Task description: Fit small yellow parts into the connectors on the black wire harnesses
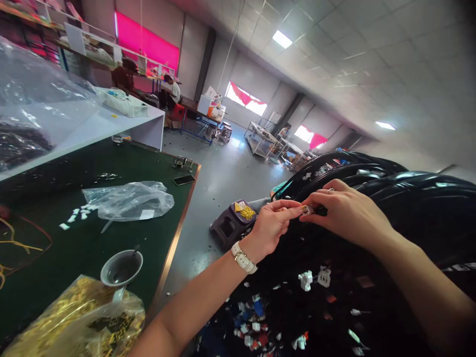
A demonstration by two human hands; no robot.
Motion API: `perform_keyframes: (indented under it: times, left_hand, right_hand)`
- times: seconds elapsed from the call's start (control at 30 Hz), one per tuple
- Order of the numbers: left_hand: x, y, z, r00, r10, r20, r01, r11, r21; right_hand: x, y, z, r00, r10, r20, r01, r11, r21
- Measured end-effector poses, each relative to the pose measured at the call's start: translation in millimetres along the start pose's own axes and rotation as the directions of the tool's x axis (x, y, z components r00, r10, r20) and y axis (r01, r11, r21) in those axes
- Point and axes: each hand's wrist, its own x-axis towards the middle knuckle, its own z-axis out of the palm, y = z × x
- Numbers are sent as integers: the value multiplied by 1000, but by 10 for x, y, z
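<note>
My right hand (347, 210) pinches a small white plastic connector (307, 210) between thumb and fingers. A bit of yellow or gold shows on the connector's near side. My left hand (270, 225), with a white watch (243, 259) on its wrist, is closed in a pinch and its fingertips meet the connector. Whatever those fingertips grip is too small to make out. Behind and beneath both hands lies a thick bundle of black cables (412, 193). Two white connectors, one blocky (305, 280) and one with slots (324, 276), are below the hands.
Left is a green-topped table (156, 168) bearing a clear plastic bag (136, 201), white pieces (76, 214), a phone (184, 180), a bowl (121, 277) and a bag of gold-coloured parts (70, 317). A purple stool (226, 228) holds yellow pieces (246, 212). People sit farther back.
</note>
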Motion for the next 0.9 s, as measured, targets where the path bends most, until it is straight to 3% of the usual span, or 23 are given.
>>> perform_keyframes:
  times: [0.17, 0.5, 0.73, 0.83, 0.9]
  left_hand:
    - [-35, -16, 95, 996, 73, -47, -67, 990, 126]
    - [-34, -7, 104, 996, 34, -82, -23, 991, 130]
    - [-45, 54, 155, 993, 77, -93, -53, 969, 243]
    - [-27, 84, 140, 997, 11, -77, 7, 972, 233]
    - [4, 93, 101, 995, -96, 16, 90, 973, 212]
  right_hand:
    - [-9, -4, 6, 1000, 5, -26, -5, 1000, 2]
    - [-10, -20, -3, 999, 39, -26, -39, 999, 22]
    - [-15, -25, -6, 1000, -1, -25, 1, 1000, -6]
    - [-25, -17, -8, 1000, -5, -19, 5, 1000, 4]
    - [-32, -11, -5, 1000, -5, -22, 6, 1000, 3]
